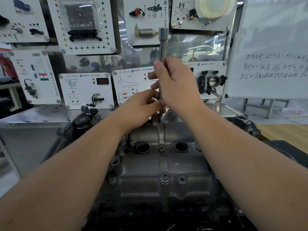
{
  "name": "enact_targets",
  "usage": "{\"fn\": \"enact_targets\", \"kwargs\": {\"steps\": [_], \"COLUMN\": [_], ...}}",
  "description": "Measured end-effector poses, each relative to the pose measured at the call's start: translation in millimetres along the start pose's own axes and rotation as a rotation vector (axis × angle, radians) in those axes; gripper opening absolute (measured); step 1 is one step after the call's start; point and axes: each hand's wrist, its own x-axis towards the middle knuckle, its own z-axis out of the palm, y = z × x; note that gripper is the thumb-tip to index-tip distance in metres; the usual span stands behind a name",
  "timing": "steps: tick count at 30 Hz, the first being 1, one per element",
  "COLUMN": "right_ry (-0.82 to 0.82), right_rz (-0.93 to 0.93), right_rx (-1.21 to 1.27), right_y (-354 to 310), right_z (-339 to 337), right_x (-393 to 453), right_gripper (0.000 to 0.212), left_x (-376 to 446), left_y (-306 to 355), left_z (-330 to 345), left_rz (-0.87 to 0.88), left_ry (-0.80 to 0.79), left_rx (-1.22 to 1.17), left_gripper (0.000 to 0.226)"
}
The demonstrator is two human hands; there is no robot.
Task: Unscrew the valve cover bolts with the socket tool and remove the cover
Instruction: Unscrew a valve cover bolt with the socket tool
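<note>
While the valve cover [163, 165] sits bolted on the engine in front of the person, the socket tool [162, 64] stands upright over a bolt at the cover's far edge. The right hand [175, 84] grips the shaft near its middle; the left hand [141, 107] pinches the shaft lower down, just above the bolt, so the two hands are close together on one tool. The main risk, as I judge it, is tilt: a long thin shaft held high can lean, letting the tip ride off the head and round it. A loosened bolt could also drop into one of the open round wells [181, 146]. Nearer bolts [164, 178] are seated, so the cover cannot lift yet. Beyond the engine run a metal bench [41, 114], training panels [86, 89] and, to the right, a handwritten whiteboard [273, 47].
</note>
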Motion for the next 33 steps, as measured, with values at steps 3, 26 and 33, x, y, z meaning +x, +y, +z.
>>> {"fn": "enact_targets", "kwargs": {"steps": [3,26,33], "right_ry": [-0.028,0.009,-0.013], "right_rz": [0.033,-0.027,0.020], "right_rx": [0.011,0.009,0.013], "right_y": [1.2,2.0,3.1], "right_z": [0.3,-1.4,-0.8], "right_x": [0.5,-0.4,0.1], "right_gripper": [0.021,0.003,0.017], "left_x": [-0.3,1.4,1.5], "left_y": [-0.5,-1.6,-2.7], "left_z": [0.9,0.9,2.3], "left_rz": [-0.010,-0.005,0.007], "left_ry": [-0.006,0.018,0.011], "left_rx": [-0.030,0.028,-0.035], "left_gripper": [0.017,0.022,0.018]}}
